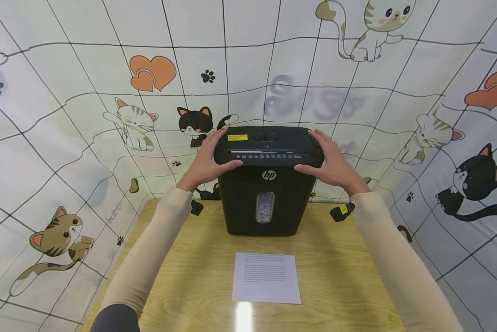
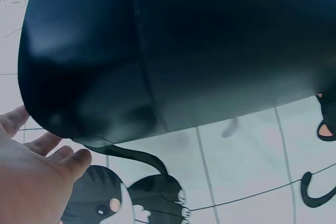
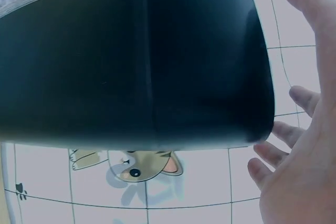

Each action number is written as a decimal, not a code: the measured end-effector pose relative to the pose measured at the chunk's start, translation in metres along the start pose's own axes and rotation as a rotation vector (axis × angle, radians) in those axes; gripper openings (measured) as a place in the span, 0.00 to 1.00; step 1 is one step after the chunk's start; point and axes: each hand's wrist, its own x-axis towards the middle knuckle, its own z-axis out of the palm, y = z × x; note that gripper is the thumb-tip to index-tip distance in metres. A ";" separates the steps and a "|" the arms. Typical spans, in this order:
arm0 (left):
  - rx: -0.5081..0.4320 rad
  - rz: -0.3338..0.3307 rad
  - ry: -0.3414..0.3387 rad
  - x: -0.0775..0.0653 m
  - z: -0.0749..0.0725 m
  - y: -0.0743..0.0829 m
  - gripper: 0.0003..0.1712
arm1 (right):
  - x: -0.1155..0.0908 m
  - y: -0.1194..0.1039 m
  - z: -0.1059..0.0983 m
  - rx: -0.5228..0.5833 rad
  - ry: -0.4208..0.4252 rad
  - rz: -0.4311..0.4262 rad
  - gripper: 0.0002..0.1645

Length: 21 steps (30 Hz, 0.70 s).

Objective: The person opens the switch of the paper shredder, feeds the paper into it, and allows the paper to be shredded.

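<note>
A black HP paper shredder [image 1: 242, 198] stands upright at the back of the table. Paper shreds show through its small front window [image 1: 265, 207]. At the left end of its top is my left hand [image 1: 207, 159], thumb toward the front and fingers spread along the side. My right hand [image 1: 333, 159] flanks the opposite end in the same way, its fingers loosely extended. In the left wrist view, fingertips [image 2: 44, 142] meet the shredder's rounded corner. The right wrist view has the thumb apart from the black casing [image 3: 210, 61], with some fingertips at its edge.
A printed sheet of paper [image 1: 266, 279] lies on the wooden table [image 1: 198, 276] in front of the shredder. Behind and on both sides hangs a white cat-patterned cloth [image 1: 248, 69]. A yellow label [image 1: 237, 137] sits on the shredder's top.
</note>
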 end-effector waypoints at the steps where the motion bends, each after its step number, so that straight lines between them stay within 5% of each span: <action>1: -0.001 -0.013 0.001 -0.003 0.001 -0.003 0.57 | -0.002 0.001 0.001 0.002 -0.003 0.005 0.59; 8: -0.045 -0.086 0.029 -0.021 0.010 -0.019 0.63 | -0.015 0.012 0.006 0.029 0.002 0.088 0.64; 16: -0.021 -0.043 0.077 -0.042 0.021 -0.037 0.65 | -0.038 0.037 0.020 0.054 0.021 0.143 0.66; 21: 0.022 -0.085 0.078 -0.059 0.034 -0.050 0.68 | -0.054 0.053 0.031 0.039 0.028 0.141 0.67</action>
